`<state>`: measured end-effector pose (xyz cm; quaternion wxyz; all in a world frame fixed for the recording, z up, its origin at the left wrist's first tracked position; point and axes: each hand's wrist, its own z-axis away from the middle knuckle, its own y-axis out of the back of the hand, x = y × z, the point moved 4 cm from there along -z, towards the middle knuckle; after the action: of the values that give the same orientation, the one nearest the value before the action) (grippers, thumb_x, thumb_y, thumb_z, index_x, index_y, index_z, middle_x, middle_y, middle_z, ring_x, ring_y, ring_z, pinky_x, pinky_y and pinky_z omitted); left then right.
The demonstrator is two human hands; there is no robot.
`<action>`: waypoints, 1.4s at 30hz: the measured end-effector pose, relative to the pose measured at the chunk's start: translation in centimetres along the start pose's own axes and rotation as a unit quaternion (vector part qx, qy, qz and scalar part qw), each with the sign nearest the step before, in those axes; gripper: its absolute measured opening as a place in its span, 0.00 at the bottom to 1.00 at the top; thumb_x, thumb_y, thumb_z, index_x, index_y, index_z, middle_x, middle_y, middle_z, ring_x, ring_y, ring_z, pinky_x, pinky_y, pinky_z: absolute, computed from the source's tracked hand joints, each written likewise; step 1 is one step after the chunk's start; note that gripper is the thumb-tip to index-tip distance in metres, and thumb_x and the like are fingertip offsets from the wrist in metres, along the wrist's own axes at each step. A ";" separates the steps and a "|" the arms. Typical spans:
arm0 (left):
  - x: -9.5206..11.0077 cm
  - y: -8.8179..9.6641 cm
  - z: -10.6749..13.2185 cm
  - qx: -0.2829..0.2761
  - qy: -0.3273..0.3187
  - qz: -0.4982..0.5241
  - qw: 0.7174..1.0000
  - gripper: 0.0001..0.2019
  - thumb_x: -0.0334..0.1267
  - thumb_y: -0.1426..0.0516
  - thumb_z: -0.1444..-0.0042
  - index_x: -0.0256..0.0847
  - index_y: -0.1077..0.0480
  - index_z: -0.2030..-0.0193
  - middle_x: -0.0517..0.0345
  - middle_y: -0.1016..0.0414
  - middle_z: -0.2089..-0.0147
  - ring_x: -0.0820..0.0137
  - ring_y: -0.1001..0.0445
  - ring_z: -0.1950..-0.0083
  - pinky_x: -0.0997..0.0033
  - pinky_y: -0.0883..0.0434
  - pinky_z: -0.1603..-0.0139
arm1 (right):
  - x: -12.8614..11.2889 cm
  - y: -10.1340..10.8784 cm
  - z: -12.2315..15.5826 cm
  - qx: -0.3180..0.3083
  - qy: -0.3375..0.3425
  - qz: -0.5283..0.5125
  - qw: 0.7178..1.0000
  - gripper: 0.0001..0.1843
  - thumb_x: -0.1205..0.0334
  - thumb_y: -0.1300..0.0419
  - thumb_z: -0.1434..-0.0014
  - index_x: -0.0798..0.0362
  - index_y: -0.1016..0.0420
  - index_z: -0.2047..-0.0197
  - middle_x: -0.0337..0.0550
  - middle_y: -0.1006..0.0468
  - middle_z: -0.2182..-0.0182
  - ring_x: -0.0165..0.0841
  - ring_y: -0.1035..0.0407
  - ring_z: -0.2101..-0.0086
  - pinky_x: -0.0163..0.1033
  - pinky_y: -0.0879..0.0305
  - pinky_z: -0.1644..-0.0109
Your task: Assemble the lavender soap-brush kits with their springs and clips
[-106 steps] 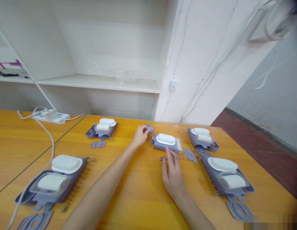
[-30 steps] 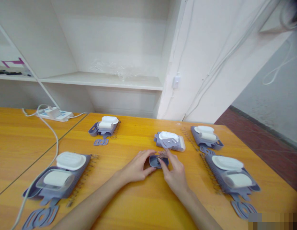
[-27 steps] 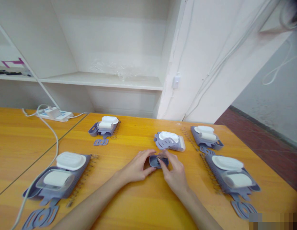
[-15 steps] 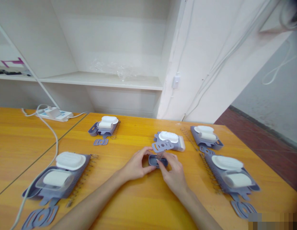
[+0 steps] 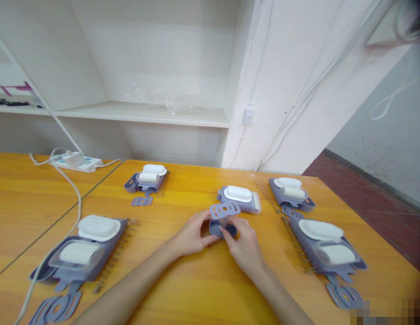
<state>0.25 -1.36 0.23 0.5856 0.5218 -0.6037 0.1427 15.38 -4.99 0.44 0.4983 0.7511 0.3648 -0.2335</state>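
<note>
A small grey-blue oval plastic box [image 5: 215, 229] sits on the table in front of me, its hollow side up. My left hand [image 5: 191, 234] grips its left end between thumb and fingers. Inside the box stands a metal coil spring [image 5: 224, 221], pinched low down by the thumb and fingers of my right hand [image 5: 244, 241]. A flat slotted grey-blue plate [image 5: 225, 209] lies over the spring's top; whether it is attached I cannot tell. Just behind it is a grey-blue plastic holder [image 5: 245, 204] carrying a white oval lid-like piece [image 5: 237, 193].
Similar part sets stand at the left front [image 5: 95, 253], left back [image 5: 151, 178], right back [image 5: 289, 193] and right front [image 5: 327, 243], with springs alongside. A white power strip [image 5: 76, 161] and its cable [image 5: 77, 189] lie on the left. A white shelf [image 5: 145, 113] rises behind the table [image 5: 196, 293].
The slotted plate has shifted slightly left and sits more level above the box. Both hands keep their grips.
</note>
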 end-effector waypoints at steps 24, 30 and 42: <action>-0.2 0.1 0.1 0.005 0.000 -0.017 1.000 0.21 0.38 0.38 0.51 0.42 0.33 0.48 0.52 0.29 0.47 0.61 0.31 0.47 0.59 0.36 0.43 | -0.5 -0.2 0.1 0.012 -0.022 0.011 1.000 0.09 0.62 0.40 0.45 0.51 0.29 0.59 0.42 0.23 0.63 0.38 0.31 0.61 0.45 0.37 0.55; 0.0 0.0 0.0 -0.004 -0.002 0.013 1.000 0.26 0.35 0.38 0.52 0.43 0.37 0.45 0.51 0.30 0.46 0.62 0.31 0.47 0.60 0.37 0.43 | -0.7 0.2 0.3 0.052 0.046 0.050 0.996 0.08 0.60 0.42 0.43 0.48 0.26 0.59 0.43 0.23 0.61 0.40 0.33 0.59 0.46 0.39 0.55; -0.9 0.0 0.4 -0.001 0.004 -0.009 1.000 0.28 0.40 0.37 0.52 0.44 0.39 0.44 0.51 0.30 0.47 0.61 0.32 0.46 0.58 0.37 0.43 | 0.0 0.5 -0.1 0.069 0.009 0.069 0.995 0.03 0.65 0.42 0.47 0.51 0.28 0.71 0.43 0.26 0.71 0.37 0.34 0.67 0.42 0.39 0.64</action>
<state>-0.13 -1.23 -0.66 0.5896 0.5258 -0.5972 0.1389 15.75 -5.03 0.80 0.4566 0.8092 0.2995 -0.2170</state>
